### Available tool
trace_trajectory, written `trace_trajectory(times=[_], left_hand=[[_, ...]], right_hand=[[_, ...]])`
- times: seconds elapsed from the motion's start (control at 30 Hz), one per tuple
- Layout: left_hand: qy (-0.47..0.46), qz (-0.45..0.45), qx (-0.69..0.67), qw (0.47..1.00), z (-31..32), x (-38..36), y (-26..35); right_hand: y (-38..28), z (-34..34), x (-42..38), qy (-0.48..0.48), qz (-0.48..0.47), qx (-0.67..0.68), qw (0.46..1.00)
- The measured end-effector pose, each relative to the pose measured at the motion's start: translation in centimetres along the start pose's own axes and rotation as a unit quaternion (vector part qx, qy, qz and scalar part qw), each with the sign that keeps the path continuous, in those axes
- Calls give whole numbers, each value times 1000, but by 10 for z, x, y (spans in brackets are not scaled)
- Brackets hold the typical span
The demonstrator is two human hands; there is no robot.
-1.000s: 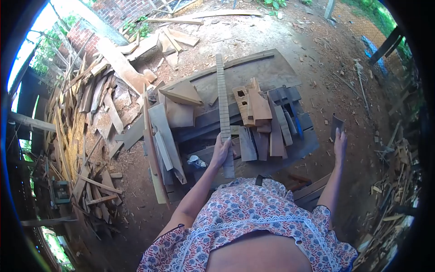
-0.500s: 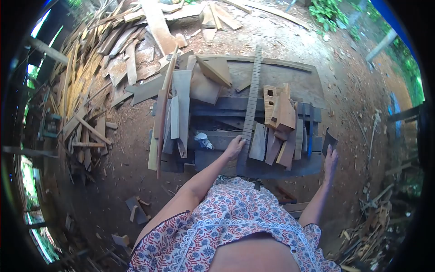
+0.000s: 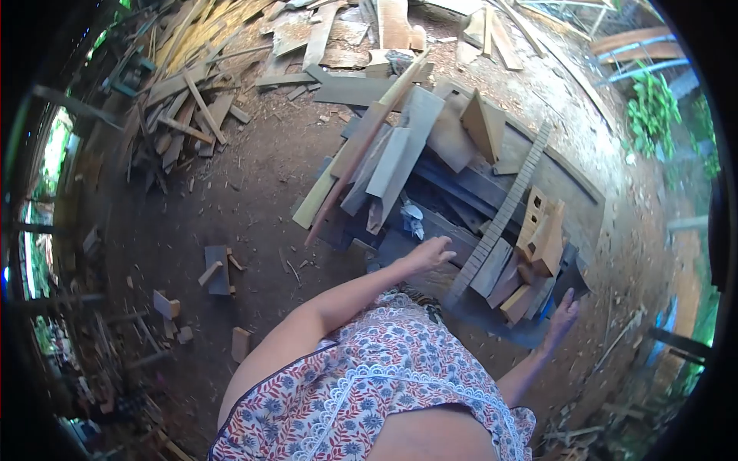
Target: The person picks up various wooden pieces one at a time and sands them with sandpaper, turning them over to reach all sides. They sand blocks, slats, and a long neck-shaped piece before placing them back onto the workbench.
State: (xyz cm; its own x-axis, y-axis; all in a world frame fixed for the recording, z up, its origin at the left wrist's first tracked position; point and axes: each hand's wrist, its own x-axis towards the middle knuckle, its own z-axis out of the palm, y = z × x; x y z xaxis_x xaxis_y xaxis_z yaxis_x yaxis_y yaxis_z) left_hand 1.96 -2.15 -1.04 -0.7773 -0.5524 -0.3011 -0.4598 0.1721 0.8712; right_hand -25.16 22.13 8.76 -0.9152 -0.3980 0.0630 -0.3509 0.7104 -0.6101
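Head view: left hand (image 3: 430, 256) half-curled, empty; right hand (image 3: 565, 313) gripping a dark sheet (image 3: 571, 276), lower edge partly hidden.

Brown dirt floor (image 3: 257, 180); bright daylight through gaps (image 3: 55, 146) at left.

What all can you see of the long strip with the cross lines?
The long strip is narrow, straight and grey-brown, apparently wood, with closely spaced dark lines across its width. It rests slantwise across the work surface, far end toward the view's upper right, near end by the edge nearest the person. The left hand is beside it, not touching. Short wood pieces sit on its other side; whether any touches it is unclear.
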Motion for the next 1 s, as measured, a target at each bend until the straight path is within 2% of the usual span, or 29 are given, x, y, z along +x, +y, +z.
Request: trace_trajectory(times=[0.07, 0.13, 0.17, 0.23, 0.27, 0.33, 0.47, 0.53, 0.6, 0.67, 0.73, 0.77, 0.83, 0.87, 0.93, 0.97, 1.0], left_hand=[[72, 17, 5, 997, -48, -24, 0], [141, 36, -7, 989, -104, -47, 5], [215, 7, 55, 975, -119, -49, -9], [270, -22, 113, 956, -145, -36, -43], [271, -19, 110, 956, -153, -24, -52], [329, -38, 183, 926, -161, 2, -59], [319, -64, 211, 922, -156, 47, -64], [349, -63, 292, 888, -152, 63, -73], [363, -34, 292, 884, -151, 75, -88], [369, -7, 295, 881, -149, 85, -102], [367, 7, 158, 917, -162, 86, -107], [362, 11, 158, 919, -172, 85, -112], [312, 32, -75, 946, -191, 81, -120], [313, 33, -76, 946, -196, 79, -120], [267, 105, -354, 890, -208, 66, -110], [270, 103, -353, 890, -213, 58, -100], [238, 73, -473, 845, -221, 40, -74]], right_hand=[[-44, 16, -14, -24, 0, -4, 1000], [-101, 29, -31, -90, -2, -84, 992], [-117, 45, -41, -89, -4, -86, 992], [-141, 78, -56, -15, -177, 122, 976], [-155, 83, -63, -12, -181, 120, 976], [-180, 90, -76, -193, -108, 112, 969], [-208, 114, -102, -181, -193, 117, 957], [-217, 116, -113, -199, -213, 90, 952], [-217, 118, -120, -199, -207, 82, 954], [-222, 115, -133, -206, -161, 89, 961], [-215, 116, -141, -196, -152, 85, 965], [-211, 118, -144, -188, -152, 82, 967], [-205, 121, -150, -195, -130, 58, 970], [-205, 123, -152, -207, -112, 39, 971], [-225, 126, -156, -227, -110, 22, 967], [-237, 129, -158, -245, -107, 7, 964], [-246, 134, -159, -248, -107, 6, 963]])
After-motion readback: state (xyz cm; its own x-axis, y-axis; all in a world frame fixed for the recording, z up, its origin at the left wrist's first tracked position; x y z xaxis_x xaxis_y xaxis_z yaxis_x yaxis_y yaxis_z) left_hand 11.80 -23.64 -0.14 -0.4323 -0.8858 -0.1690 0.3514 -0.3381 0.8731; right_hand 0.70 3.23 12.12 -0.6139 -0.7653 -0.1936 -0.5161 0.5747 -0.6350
